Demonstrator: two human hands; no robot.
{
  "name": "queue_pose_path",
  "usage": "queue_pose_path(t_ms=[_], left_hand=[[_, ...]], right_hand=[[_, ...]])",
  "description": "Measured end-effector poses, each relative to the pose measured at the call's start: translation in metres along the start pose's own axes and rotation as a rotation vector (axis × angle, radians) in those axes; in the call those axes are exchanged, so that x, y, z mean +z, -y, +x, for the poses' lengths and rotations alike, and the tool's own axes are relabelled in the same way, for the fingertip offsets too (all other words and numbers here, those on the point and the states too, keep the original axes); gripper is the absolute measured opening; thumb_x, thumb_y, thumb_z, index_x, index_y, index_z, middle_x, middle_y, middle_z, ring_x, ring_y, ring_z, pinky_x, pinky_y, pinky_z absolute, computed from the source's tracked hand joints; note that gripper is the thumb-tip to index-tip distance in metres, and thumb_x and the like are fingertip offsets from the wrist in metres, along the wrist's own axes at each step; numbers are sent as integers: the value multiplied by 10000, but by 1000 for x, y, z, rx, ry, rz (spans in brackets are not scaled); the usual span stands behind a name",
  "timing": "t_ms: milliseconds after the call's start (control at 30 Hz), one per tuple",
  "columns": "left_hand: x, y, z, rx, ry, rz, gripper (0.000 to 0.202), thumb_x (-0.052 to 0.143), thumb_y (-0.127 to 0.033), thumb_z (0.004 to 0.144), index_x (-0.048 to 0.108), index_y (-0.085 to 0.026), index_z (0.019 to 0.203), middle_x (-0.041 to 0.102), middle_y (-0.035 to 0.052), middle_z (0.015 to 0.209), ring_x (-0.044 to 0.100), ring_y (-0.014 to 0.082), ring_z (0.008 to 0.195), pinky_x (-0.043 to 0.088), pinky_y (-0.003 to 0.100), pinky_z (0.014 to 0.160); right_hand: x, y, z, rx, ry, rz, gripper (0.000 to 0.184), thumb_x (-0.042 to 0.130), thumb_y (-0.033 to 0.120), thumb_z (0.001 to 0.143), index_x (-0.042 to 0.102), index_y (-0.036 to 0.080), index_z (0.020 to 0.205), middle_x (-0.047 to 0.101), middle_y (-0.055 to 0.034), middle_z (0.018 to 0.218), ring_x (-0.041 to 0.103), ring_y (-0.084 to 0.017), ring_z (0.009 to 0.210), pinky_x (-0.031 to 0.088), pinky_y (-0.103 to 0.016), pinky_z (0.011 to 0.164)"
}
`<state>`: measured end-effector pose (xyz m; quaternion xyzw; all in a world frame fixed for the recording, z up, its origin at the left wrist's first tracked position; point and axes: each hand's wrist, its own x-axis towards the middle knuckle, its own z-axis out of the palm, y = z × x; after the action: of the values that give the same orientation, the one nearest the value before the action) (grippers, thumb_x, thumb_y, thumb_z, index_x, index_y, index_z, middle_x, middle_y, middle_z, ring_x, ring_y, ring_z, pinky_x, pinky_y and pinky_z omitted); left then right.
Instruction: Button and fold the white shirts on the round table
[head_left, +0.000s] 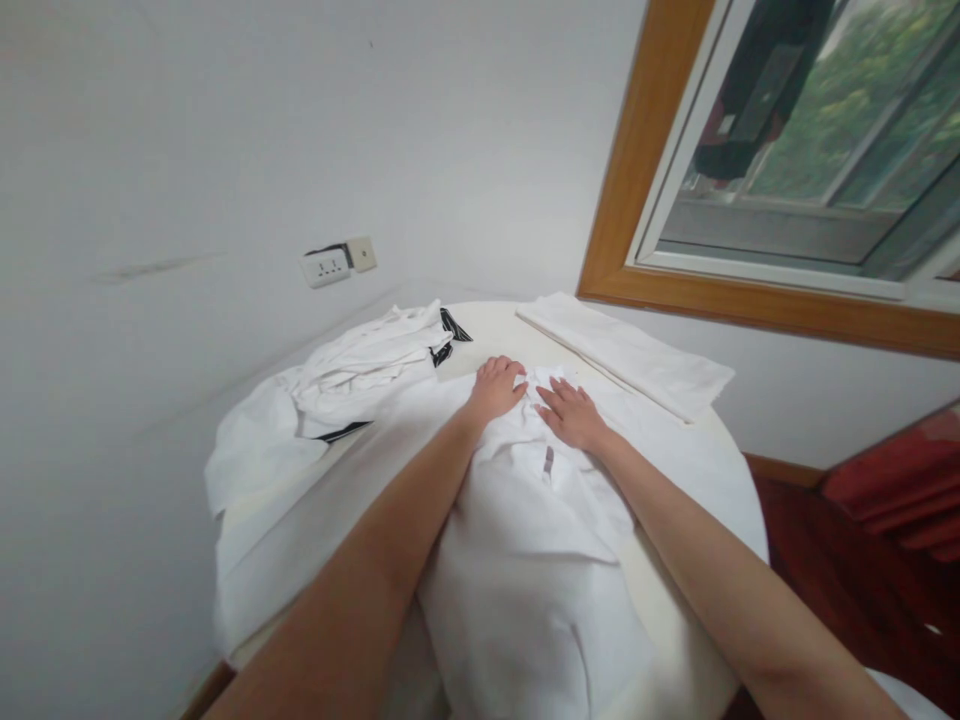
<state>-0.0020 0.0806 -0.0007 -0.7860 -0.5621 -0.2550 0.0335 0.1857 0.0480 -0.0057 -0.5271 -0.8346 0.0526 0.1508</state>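
Note:
A white shirt (525, 520) lies spread on a round white table (679, 640), its collar end toward the far side. My left hand (495, 385) rests on the shirt's far part with its fingers curled down onto the cloth. Beside it, my right hand (571, 412) lies flat on the same cloth with its fingers stretched out. Both hands sit close together near the shirt's top edge. Nothing is lifted off the table.
A crumpled heap of white garments with black trim (352, 385) lies at the table's left. A folded white cloth (630, 352) lies at the back right. Behind are a wall socket (327, 266), a wood-framed window (750, 290) and red furniture (892, 500).

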Motion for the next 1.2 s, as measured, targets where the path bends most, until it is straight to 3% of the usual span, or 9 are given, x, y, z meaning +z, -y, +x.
queue_pose_path(t_ms=[200, 367, 500, 667, 767, 833, 967, 1033, 1200], left_hand=[[-11, -9, 5, 54, -37, 146, 200, 434, -196, 904, 584, -198, 1037, 571, 113, 1072, 470, 265, 1102, 344, 400, 948], [-19, -26, -2, -63, 45, 220, 276, 363, -85, 879, 578, -148, 1040, 599, 119, 1042, 542, 240, 993, 399, 360, 873], [-13, -32, -13, -200, 76, 117, 225, 428, -162, 878, 629, -150, 979, 622, 110, 1006, 542, 234, 1021, 392, 351, 935], [-7, -33, -28, -203, 15, 26, 234, 532, -282, 851, 644, -232, 1050, 594, 78, 1090, 500, 248, 1073, 392, 360, 953], [-8, -31, -29, -206, 44, -11, 223, 539, -301, 851, 660, -263, 1034, 592, 65, 1088, 494, 243, 1073, 392, 362, 951], [-9, -30, -27, -207, 62, -34, 222, 542, -316, 850, 671, -269, 1025, 594, 63, 1089, 490, 241, 1079, 388, 366, 954], [-10, -26, -26, -199, 89, -72, 240, 552, -288, 836, 682, -251, 1035, 605, 66, 1095, 488, 236, 1080, 381, 372, 960], [-12, -24, -27, -189, 103, -93, 247, 576, -281, 821, 685, -258, 1041, 610, 59, 1104, 484, 234, 1090, 375, 375, 969], [-15, -26, -31, -153, 113, -102, 260, 590, -288, 826, 683, -285, 1069, 615, 48, 1092, 490, 223, 1089, 362, 372, 995]], right_hand=[[3, -4, 18, 5, -37, -35, 431, 324, 316, 982, 488, 278, 1378, 386, -72, 1499, 299, -227, 1395, 228, -484, 1119], [3, -2, 33, 31, -13, -40, 445, 335, 318, 970, 474, 283, 1391, 375, -52, 1507, 294, -227, 1398, 219, -484, 1128], [6, -5, 36, 28, -47, 15, 425, 390, 313, 947, 524, 273, 1349, 423, -51, 1477, 325, -225, 1380, 231, -464, 1124], [-1, -6, 27, -36, -319, 114, 326, 509, 233, 867, 672, 192, 1146, 585, -105, 1285, 470, -225, 1234, 318, -363, 1064], [-12, 3, 20, 4, -483, 209, 284, 468, 222, 874, 686, 168, 1048, 645, -105, 1047, 569, -210, 1004, 400, -335, 941], [-16, 12, 16, 31, -472, 306, 267, 465, 281, 884, 660, 163, 1025, 639, -75, 902, 584, -184, 832, 435, -305, 822], [-12, 30, 12, 155, -305, 396, 342, 596, 414, 784, 590, 165, 1019, 603, -15, 745, 544, -162, 666, 408, -260, 634], [-7, 31, 10, 211, -236, 377, 331, 628, 386, 741, 591, 164, 983, 599, -9, 711, 529, -156, 637, 381, -250, 599], [-2, 14, 9, 221, -191, 374, 67, 553, 214, 702, 607, 174, 698, 602, -12, 630, 529, -139, 611, 372, -244, 609]])
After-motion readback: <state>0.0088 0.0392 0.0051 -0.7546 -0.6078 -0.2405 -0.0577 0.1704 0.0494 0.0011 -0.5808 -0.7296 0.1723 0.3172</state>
